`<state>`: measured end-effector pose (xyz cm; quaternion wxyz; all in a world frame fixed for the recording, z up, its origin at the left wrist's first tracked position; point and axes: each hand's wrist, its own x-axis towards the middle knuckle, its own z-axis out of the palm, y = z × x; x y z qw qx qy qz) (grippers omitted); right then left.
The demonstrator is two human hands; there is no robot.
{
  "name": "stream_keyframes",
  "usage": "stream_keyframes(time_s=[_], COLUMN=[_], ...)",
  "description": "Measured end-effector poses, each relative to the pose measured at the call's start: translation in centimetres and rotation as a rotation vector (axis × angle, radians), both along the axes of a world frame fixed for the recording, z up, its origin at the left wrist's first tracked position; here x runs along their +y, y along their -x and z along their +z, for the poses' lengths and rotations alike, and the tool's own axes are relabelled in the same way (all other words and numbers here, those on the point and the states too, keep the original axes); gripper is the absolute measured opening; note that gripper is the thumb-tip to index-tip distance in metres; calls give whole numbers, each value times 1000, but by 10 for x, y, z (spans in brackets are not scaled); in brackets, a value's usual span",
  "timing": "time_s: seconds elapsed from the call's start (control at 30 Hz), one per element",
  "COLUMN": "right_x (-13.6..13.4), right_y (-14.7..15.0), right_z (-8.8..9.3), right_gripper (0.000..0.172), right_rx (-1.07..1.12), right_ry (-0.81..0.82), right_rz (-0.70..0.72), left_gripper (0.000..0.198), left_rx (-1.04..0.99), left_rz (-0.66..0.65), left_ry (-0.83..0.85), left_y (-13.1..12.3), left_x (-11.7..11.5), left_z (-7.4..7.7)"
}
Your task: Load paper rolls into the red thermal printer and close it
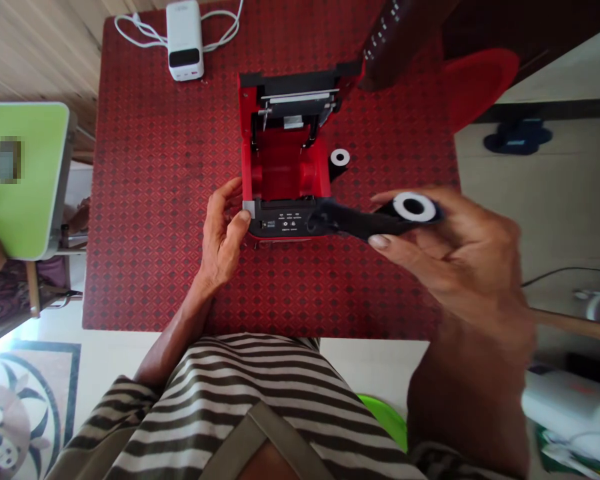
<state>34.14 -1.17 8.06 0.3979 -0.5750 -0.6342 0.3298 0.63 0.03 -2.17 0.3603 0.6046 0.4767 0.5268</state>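
Note:
A small red and black receipt printer (287,173) stands on the table with its lid raised, showing a bare red paper bay. My left hand (225,233) grips its front left corner, thumb on top and fingers along the side. Held in my right hand (460,247), right of the printer, is a paper roll (414,207) with a white ring-shaped end and a dark outside. From it a black, film-like strip (350,221) stretches left over the printer's front right corner; its far end is blurred. A second paper roll (339,158) sits close by the printer's right side.
A white power bank (185,40) with a white cable lies at the back left of the red patterned table (155,153). Some dark brown object (395,40) rises at the back right. Beyond the left edge is a green table (30,173); a red chair (480,83) is at right.

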Motion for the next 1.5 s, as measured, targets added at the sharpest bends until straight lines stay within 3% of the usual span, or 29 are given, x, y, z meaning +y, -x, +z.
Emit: stream_keyframes(time_s=[0.1,0.23,0.37,0.6,0.77,0.93,1.03,1.2,1.33,1.43,1.5], right_x=[4,14,24,29,42,62,69,69,74,87,97], right_y=[18,42,55,62,62,58,61,79,91,91,90], right_z=[22,37,38,41,45,34,29,21,14,12,11], right_gripper=[52,45,50,39,25,22,23,20,17,11,16], right_rx=[191,299,394,513,206,-317,-508,-613,-596,-591,-604], right_ry=[-110,-173,-116,82,96,-261,-355,-297,-311,-273,-252], right_rz=[29,40,111,251,318,389,404,400,386,456,494], left_gripper=[62,66,68,63,70,62,55,34,37,45,48], left_rx=[12,56,119,107,93,169,231,330,366,371,379], left_rz=[9,32,69,70,-4,83,149,191,173,137,124], left_ry=[12,4,-27,-57,-16,-125,-277,-388,-393,-343,-320], left_y=[-1,-2,-6,-8,-2,-7,-13,-22,-24,-22,-21], left_x=[0,-1,-2,-5,-9,-12,-13,-17,-19,-20,-21], left_z=[0,-2,-7,-10,-5,3,14,26,25,23,22])
